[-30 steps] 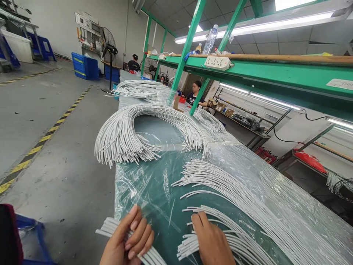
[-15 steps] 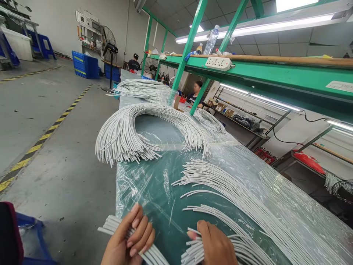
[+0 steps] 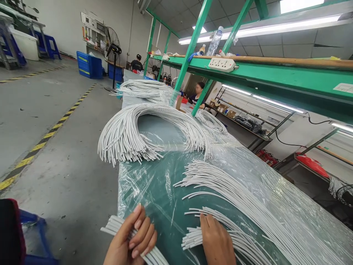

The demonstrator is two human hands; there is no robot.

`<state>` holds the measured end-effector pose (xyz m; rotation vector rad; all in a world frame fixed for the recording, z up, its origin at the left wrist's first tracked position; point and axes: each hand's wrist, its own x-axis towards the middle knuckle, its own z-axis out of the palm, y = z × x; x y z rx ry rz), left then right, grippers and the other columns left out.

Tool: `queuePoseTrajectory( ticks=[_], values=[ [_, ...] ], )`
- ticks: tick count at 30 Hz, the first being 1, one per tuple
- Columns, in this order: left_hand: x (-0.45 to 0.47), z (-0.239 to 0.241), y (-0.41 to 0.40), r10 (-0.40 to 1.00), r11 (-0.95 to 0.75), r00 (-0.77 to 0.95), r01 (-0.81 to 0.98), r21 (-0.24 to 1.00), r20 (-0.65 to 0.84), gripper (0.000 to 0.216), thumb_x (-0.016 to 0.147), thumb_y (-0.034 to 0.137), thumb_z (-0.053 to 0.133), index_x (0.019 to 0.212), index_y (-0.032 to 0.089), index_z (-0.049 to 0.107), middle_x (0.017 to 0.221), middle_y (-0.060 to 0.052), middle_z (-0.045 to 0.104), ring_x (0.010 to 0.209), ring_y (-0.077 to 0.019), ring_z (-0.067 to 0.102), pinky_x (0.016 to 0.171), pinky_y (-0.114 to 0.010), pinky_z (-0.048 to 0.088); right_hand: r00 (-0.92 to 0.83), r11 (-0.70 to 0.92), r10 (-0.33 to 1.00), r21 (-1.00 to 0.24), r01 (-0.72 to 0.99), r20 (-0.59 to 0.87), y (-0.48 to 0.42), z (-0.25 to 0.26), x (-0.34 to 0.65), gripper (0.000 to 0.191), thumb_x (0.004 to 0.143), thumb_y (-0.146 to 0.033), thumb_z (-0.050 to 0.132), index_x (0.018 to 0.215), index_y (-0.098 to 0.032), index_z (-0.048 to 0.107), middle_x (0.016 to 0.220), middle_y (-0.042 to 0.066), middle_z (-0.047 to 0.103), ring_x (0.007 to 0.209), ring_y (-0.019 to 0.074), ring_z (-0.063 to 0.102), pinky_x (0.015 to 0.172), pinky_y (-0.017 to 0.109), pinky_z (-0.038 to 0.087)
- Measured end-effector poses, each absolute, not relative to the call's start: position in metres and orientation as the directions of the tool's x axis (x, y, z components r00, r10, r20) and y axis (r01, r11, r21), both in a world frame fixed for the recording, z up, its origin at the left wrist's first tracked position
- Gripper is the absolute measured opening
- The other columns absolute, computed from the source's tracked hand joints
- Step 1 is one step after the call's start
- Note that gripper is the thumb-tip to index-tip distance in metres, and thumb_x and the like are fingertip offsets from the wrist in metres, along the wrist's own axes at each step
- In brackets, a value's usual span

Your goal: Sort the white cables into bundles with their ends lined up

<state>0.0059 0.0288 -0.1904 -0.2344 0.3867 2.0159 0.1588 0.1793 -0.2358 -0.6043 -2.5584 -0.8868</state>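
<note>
Left hand (image 3: 124, 244) closed around tubes (image 3: 112, 225)
Right hand (image 3: 218, 241) curls over another bunch (image 3: 191, 238), its grip hidden; beyond both, a coil (image 3: 124, 136) lies on the bench (image 3: 154, 180).

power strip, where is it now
In the head view, the power strip sits upper right of centre, on the front of the green shelf, just below the clear bottle.

Bunched white strands (image 3: 191, 238), possibly tubing, uneven-ended
</note>
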Motion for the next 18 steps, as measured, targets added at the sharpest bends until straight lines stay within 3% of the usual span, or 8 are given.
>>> queuePoseTrajectory(
  ticks=[4, 8, 12, 15, 18],
  values=[
    [0.0054, -0.1942, 0.0295, 0.827, -0.427, -0.462, -0.887, 0.178, -0.321, 0.036, 0.087, 0.027, 0.045, 0.053, 0.015, 0.044, 0.040, 0.005, 0.031, 0.034, -0.0051, 0.025, 0.037, -0.025, 0.035, -0.853, 0.737, 0.270, 0.474, 0.482, 0.447, 0.1828, -0.2325, 0.1586, 0.040, 0.073, 0.009, 0.030, 0.092, -0.015, 0.057, 0.089, 0.009, 0.063, 0.062, 0.0167, 0.059, 0.052, 0.025, 0.046],
    [0.0057, -0.1977, 0.0296, 0.822, -0.442, -0.484, -0.874, 0.200, -0.300, 0.034, 0.084, 0.027, 0.050, 0.053, 0.015, 0.044, 0.040, 0.006, 0.029, 0.034, -0.0049, 0.024, 0.036, -0.024, 0.033, -0.837, 0.820, 0.278, 0.338, 0.462, 0.471, 0.1791, -0.2319, 0.1605, 0.037, 0.078, 0.005, 0.028, 0.093, -0.017, 0.053, 0.089, 0.008, 0.062, 0.080, 0.0204, 0.059, 0.062, 0.028, 0.045],
    [0.0067, -0.1955, 0.0297, 0.818, -0.438, -0.482, -0.876, 0.202, -0.315, 0.034, 0.085, 0.026, 0.049, 0.053, 0.016, 0.043, 0.040, 0.006, 0.028, 0.035, -0.0047, 0.024, 0.037, -0.023, 0.033, -0.823, 0.872, 0.217, 0.274, 0.405, 0.526, 0.1752, -0.2310, 0.1655, 0.026, 0.092, -0.014, 0.026, 0.091, -0.018, 0.051, 0.067, 0.002, 0.057, 0.056, 0.0156, 0.054, 0.054, 0.026, 0.037],
    [0.0070, -0.1933, 0.0303, 0.814, -0.439, -0.483, -0.875, 0.203, -0.322, 0.033, 0.084, 0.026, 0.052, 0.054, 0.016, 0.042, 0.040, 0.007, 0.027, 0.034, -0.0043, 0.023, 0.037, -0.023, 0.032, -0.808, 0.893, 0.229, 0.213, 0.396, 0.542, 0.1743, -0.2294, 0.1657, 0.029, 0.095, -0.032, 0.027, 0.085, -0.019, 0.051, 0.061, -0.001, 0.056, 0.050, 0.0138, 0.053, 0.050, 0.026, 0.034],
    [0.0069, -0.1926, 0.0307, 0.817, -0.438, -0.481, -0.876, 0.200, -0.319, 0.033, 0.083, 0.026, 0.053, 0.054, 0.016, 0.043, 0.040, 0.007, 0.027, 0.034, -0.0041, 0.023, 0.037, -0.022, 0.032, -0.818, 0.886, 0.273, 0.198, 0.418, 0.507, 0.1741, -0.2282, 0.1618, 0.028, 0.094, -0.022, 0.026, 0.101, -0.020, 0.052, 0.065, 0.000, 0.058, 0.055, 0.0147, 0.056, 0.052, 0.026, 0.036]
  ],
)
